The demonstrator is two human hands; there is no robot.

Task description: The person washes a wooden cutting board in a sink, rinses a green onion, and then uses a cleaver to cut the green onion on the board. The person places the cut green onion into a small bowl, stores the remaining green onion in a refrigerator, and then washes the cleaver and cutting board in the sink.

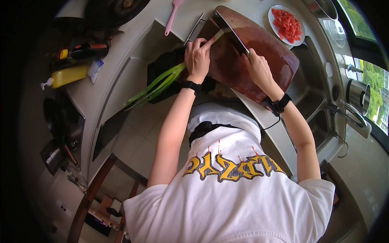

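My left hand presses a scallion against a wooden cutting board. Its pale stalk points toward the board's far end, and the green leaves hang past the near left edge. In my right hand is the handle of a kitchen knife, seen nearly edge-on. The blade stands over the board close to the scallion's pale end; whether it touches the stalk I cannot tell. Damp patches show on the board's surface.
A white plate of diced red tomato stands beyond the board. The steel sink lies right, below a faucet. A pink spatula rests on the counter. Leftward are a yellow pump bottle and a dark wok.
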